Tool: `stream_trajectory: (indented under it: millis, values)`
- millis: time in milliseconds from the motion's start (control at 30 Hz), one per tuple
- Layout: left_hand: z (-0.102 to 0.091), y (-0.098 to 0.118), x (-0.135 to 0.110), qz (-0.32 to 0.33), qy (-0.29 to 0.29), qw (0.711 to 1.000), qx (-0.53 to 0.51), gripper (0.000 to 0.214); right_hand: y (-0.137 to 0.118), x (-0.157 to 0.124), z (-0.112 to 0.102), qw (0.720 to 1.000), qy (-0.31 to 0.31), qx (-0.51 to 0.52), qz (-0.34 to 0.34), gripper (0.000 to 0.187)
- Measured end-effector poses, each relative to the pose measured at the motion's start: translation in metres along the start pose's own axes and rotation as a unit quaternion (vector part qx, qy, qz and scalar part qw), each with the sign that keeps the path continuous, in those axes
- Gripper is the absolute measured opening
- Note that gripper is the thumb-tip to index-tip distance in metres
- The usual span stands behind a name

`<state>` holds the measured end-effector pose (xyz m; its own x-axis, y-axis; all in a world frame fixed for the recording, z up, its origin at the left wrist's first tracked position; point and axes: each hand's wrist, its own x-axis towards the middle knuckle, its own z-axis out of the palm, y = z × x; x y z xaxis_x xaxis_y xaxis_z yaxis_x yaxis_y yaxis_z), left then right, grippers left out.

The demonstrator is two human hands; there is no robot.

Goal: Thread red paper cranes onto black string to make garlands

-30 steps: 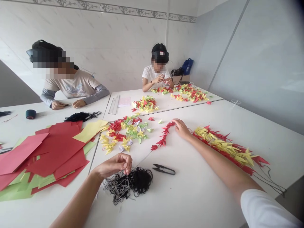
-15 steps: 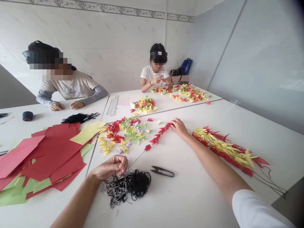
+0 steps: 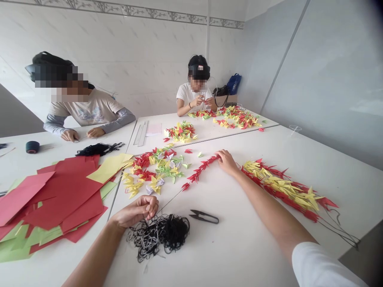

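Observation:
My left hand (image 3: pixel 139 211) is closed in a pinch on a thin dark thread (image 3: pixel 172 199), just above a tangled heap of black and grey thread (image 3: pixel 167 235). The thread runs taut up to a string of red folded paper cranes (image 3: pixel 200 170) lying slantwise on the table. At the far end of that string, my right hand (image 3: pixel 227 162) is closed on the last red cranes; its fingertips are partly hidden. Black thread snips (image 3: pixel 205 216) lie right of the heap. Beyond my left hand spreads a loose pile of red, yellow, green and pale purple cranes (image 3: pixel 155 167).
Finished-looking red and yellow crane strings (image 3: pixel 281 185) lie under and beyond my right forearm. Coloured paper sheets (image 3: pixel 66 191) cover the left table. A thread spool (image 3: pixel 32 147), black thread bundle (image 3: pixel 100 149) and rulers (image 3: pixel 141 133) lie farther off. Two people sit across, one handling a red piece.
My right hand has shifted slightly right with the string's far end. The red cranes now lie in a straighter line, and the nearest one sits closer to the others.

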<state>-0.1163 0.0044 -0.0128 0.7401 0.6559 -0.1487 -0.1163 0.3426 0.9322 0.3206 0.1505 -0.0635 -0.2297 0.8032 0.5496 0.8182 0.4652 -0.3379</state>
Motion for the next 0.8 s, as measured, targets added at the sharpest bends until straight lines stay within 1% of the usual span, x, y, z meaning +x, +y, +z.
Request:
stream_trajectory:
  millis: [100, 233, 367, 433, 567, 700, 800]
  values:
    - [0.001, 0.002, 0.000, 0.001, -0.001, 1.000, -0.003, 0.039, -0.004, 0.002, -0.001, 0.999, -0.004, 0.016, -0.033, 0.043]
    - [0.002, 0.003, 0.000, -0.002, 0.000, 1.000, 0.001, 0.039, -0.007, 0.004, -0.002, 0.997, -0.023, 0.026, -0.072, 0.033]
    - [0.002, 0.002, 0.000, -0.005, 0.005, 1.000, 0.002, 0.039, -0.012, 0.002, -0.005, 0.997, -0.018, 0.021, -0.072, 0.041]
    - [0.002, 0.002, 0.000, -0.005, 0.009, 1.000, 0.003, 0.040, -0.018, 0.001, -0.009, 0.996, -0.021, 0.020, -0.090, 0.044]
    - [0.002, 0.002, 0.000, -0.007, 0.007, 1.000, 0.004, 0.040, -0.029, -0.002, -0.014, 0.987, -0.044, 0.027, -0.150, 0.035]
    - [0.003, 0.002, 0.001, -0.010, 0.011, 1.000, 0.007, 0.041, -0.029, -0.001, -0.015, 0.986, -0.047, 0.037, -0.156, 0.026]
    - [0.003, 0.003, 0.001, -0.013, 0.018, 1.000, 0.012, 0.042, -0.030, -0.002, -0.014, 0.987, -0.034, 0.042, -0.150, 0.027]
